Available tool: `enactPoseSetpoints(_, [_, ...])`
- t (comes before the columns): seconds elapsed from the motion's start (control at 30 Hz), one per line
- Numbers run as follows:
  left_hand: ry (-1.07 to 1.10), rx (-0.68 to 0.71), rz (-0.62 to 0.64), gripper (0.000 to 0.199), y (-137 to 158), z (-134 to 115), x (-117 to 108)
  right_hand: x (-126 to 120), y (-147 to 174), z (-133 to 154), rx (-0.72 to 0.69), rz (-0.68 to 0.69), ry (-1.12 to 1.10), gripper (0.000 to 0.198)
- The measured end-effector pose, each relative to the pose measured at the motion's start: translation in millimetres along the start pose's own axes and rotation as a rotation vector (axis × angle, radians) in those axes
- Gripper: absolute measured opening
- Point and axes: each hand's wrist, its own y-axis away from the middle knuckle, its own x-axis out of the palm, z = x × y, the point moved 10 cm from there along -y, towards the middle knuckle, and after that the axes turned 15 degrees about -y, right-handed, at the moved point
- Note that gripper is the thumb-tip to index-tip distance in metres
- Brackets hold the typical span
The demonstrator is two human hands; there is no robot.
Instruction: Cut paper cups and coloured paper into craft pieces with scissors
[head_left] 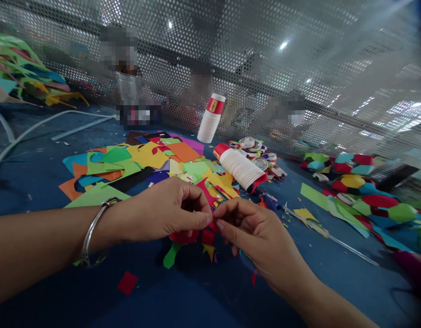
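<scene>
My left hand [172, 207], with a silver bangle on its wrist, is closed in a pinch. Its fingertips meet those of my right hand [253, 230], also pinching, over a small red paper piece [213, 224] that is mostly hidden by the fingers. Just below and behind them lie a red paper shape [185, 237] and a green paper scrap [171, 255]. A small red paper square [127, 283] rests nearer to me on the blue tabletop [169, 300]. Beyond my hands spreads a heap of coloured paper offcuts [152, 156].
One stack of paper cups [210, 120] stands tilted at the back; another stack [240, 167] lies on its side before cut cup pieces [258, 148]. Colourful paper crafts [363, 196] and a thin clear rod [350, 250] are at right. A perforated metal screen [169, 59] rises behind.
</scene>
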Motion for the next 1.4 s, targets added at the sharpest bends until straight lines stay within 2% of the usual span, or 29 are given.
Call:
enactPoseSetpoints(0.4, [0.036, -0.013, -0.069, 0.007, 1.4, 0.8, 2.1, 0.7, 1.0, 0.5, 0.002, 0.003, 0.011, 0.013])
enactPoseSetpoints(0.7, [0.203, -0.029, -0.099, 0.016, -0.7, -1.2, -1.8, -5.1, -0.6, -4.6, 0.042, -0.054, -0.063, 0.014])
enactPoseSetpoints(0.93, [0.137, 0.078, -0.143, 0.011, -1.7, -6.4, -5.2, -4.6, -0.2, -1.1, 0.006, -0.054, -0.062, 0.02])
enactPoseSetpoints(1.1, [0.065, 0.026, -0.072, 0.011, -0.9, -0.4, 2.2, -0.1, 1.1, 2.6, -0.012, -0.022, -0.028, 0.018])
enactPoseSetpoints(1.23, [-0.046, 0.058, -0.152, 0.009, 1.3, -1.9, -7.2, -3.8, 2.4, 3.1, -0.004, -0.046, -0.084, 0.015])
enactPoseSetpoints(1.3, [-0.016, 0.076, -0.163, 0.009, 1.8, -4.2, -9.5, -4.5, 2.6, 2.3, 0.008, -0.05, -0.096, 0.014])
enactPoseSetpoints(1.4, [0.128, 0.066, -0.102, 0.01, 1.4, -6.7, -4.5, -3.6, 2.1, 0.4, 0.027, -0.047, -0.067, 0.013])
